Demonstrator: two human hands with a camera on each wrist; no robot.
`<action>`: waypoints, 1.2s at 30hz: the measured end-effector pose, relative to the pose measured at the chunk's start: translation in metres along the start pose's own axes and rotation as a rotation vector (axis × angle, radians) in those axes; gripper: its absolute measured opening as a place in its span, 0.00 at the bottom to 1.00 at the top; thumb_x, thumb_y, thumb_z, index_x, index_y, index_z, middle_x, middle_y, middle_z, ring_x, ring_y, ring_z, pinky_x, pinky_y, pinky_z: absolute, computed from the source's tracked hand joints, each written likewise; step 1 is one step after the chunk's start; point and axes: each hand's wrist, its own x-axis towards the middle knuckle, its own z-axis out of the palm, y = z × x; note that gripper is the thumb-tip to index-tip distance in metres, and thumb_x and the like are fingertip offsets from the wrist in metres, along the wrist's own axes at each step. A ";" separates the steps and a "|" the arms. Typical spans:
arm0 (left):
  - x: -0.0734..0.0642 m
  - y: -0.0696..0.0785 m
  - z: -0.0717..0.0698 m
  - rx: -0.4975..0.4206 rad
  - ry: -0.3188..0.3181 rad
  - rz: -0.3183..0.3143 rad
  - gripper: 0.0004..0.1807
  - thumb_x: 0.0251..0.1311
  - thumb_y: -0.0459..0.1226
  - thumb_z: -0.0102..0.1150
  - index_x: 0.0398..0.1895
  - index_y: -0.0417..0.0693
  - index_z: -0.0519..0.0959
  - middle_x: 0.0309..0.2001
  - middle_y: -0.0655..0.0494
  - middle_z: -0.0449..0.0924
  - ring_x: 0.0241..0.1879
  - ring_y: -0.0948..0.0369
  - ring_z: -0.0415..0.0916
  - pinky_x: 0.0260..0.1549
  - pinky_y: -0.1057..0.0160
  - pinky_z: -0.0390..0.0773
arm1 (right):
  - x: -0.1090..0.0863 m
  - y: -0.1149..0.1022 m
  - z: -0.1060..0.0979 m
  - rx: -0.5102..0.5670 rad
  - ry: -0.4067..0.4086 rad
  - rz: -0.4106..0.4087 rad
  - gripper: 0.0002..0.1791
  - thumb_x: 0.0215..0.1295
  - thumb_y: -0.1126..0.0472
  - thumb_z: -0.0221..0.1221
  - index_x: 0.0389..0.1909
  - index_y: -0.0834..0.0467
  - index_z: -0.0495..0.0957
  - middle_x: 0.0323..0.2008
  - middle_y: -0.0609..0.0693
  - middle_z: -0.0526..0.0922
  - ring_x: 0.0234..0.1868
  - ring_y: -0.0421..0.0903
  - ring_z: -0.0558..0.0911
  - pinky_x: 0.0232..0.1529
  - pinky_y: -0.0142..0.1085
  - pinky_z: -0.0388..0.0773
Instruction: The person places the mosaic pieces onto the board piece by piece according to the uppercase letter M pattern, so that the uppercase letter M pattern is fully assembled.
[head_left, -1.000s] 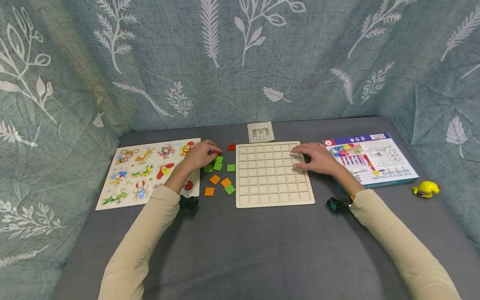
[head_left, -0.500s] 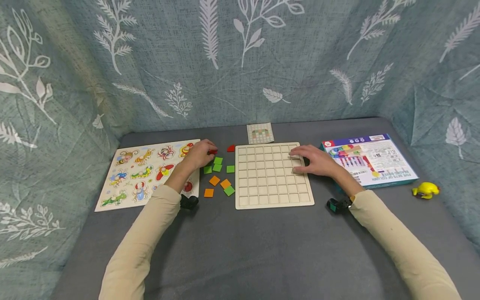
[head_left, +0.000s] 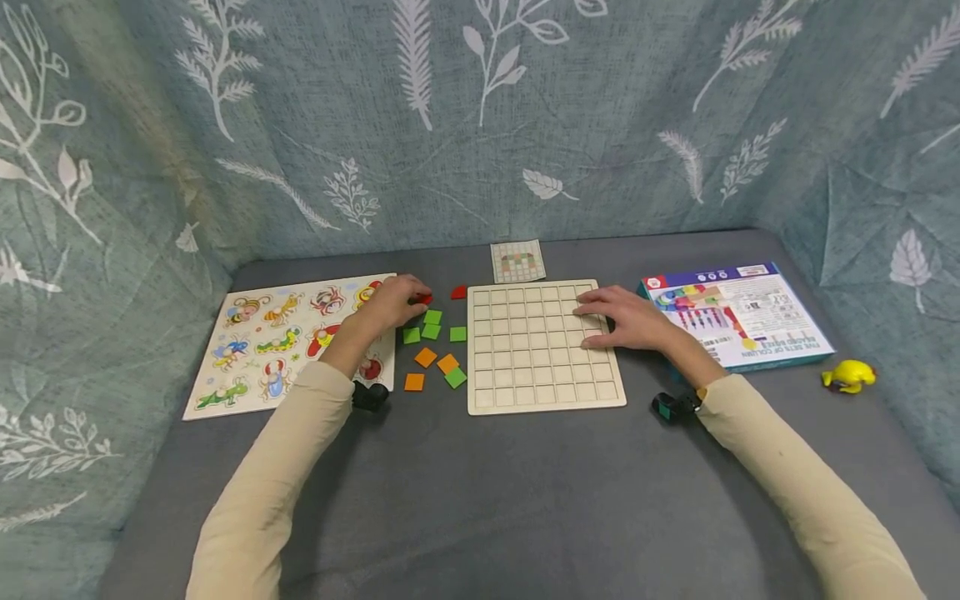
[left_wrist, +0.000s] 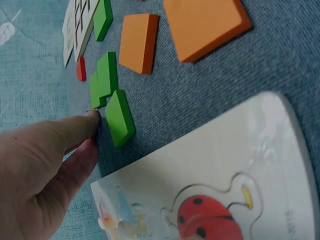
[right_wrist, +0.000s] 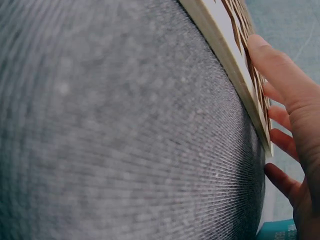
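My left hand [head_left: 386,307] pinches a small red tile [head_left: 424,298] between thumb and fingers, just beyond the green tiles [head_left: 431,317]. In the left wrist view the fingertips mostly hide that red tile, close by a green tile [left_wrist: 119,120]. A second red tile [head_left: 459,292] with a curved edge lies near the corner of the wooden grid board [head_left: 543,350]. Several orange tiles [head_left: 414,382] are scattered nearer to me. On the board's right edge my right hand [head_left: 633,321] rests with its fingers spread and relaxed, holding nothing.
At the left lies an insect puzzle board [head_left: 281,362], partly under my left forearm. A small pattern card [head_left: 517,262] sits behind the grid board. To the right are a printed box [head_left: 738,321] and a yellow toy [head_left: 849,377].
My left fingers have drawn slightly left, away from the grid board, and the red tile now shows at their tips. The right fingers have slid a little further onto the board.
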 end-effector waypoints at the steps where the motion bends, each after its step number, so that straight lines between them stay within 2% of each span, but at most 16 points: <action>1: 0.000 0.000 -0.001 0.007 -0.009 0.005 0.19 0.65 0.32 0.57 0.58 0.33 0.76 0.59 0.35 0.74 0.57 0.43 0.74 0.58 0.48 0.74 | 0.000 0.000 0.000 -0.003 -0.019 0.009 0.34 0.60 0.38 0.62 0.62 0.54 0.75 0.67 0.59 0.68 0.66 0.61 0.66 0.62 0.60 0.65; 7: 0.001 -0.002 -0.002 0.017 -0.033 0.003 0.19 0.66 0.33 0.57 0.58 0.34 0.77 0.59 0.36 0.73 0.58 0.43 0.73 0.58 0.48 0.73 | 0.003 -0.001 -0.001 -0.081 -0.088 0.044 0.35 0.61 0.41 0.61 0.68 0.50 0.69 0.71 0.55 0.64 0.70 0.59 0.63 0.67 0.59 0.61; 16: 0.002 -0.004 -0.002 0.004 -0.009 0.045 0.19 0.64 0.32 0.59 0.56 0.33 0.77 0.53 0.36 0.75 0.52 0.44 0.77 0.53 0.50 0.77 | 0.004 -0.004 -0.001 -0.130 -0.087 0.046 0.36 0.62 0.39 0.60 0.69 0.49 0.68 0.71 0.54 0.64 0.71 0.57 0.63 0.67 0.60 0.61; 21: 0.003 -0.006 -0.003 0.002 -0.030 0.028 0.20 0.61 0.30 0.59 0.57 0.33 0.77 0.55 0.35 0.74 0.54 0.43 0.75 0.55 0.49 0.75 | 0.004 -0.004 0.000 -0.139 -0.087 0.044 0.36 0.62 0.39 0.60 0.69 0.49 0.68 0.72 0.54 0.63 0.71 0.57 0.63 0.65 0.59 0.63; 26: 0.003 -0.008 -0.003 -0.003 -0.026 0.045 0.18 0.60 0.29 0.59 0.54 0.35 0.79 0.56 0.35 0.75 0.55 0.43 0.72 0.56 0.47 0.73 | 0.004 -0.006 0.000 -0.140 -0.082 0.042 0.36 0.62 0.40 0.60 0.69 0.49 0.68 0.71 0.54 0.64 0.70 0.57 0.63 0.64 0.59 0.64; 36: 0.003 -0.009 0.000 -0.024 0.013 0.064 0.14 0.62 0.31 0.59 0.50 0.35 0.82 0.46 0.38 0.78 0.47 0.46 0.78 0.48 0.51 0.78 | 0.003 -0.004 0.001 -0.163 -0.079 0.034 0.36 0.62 0.39 0.59 0.69 0.49 0.68 0.71 0.54 0.64 0.70 0.57 0.64 0.63 0.59 0.65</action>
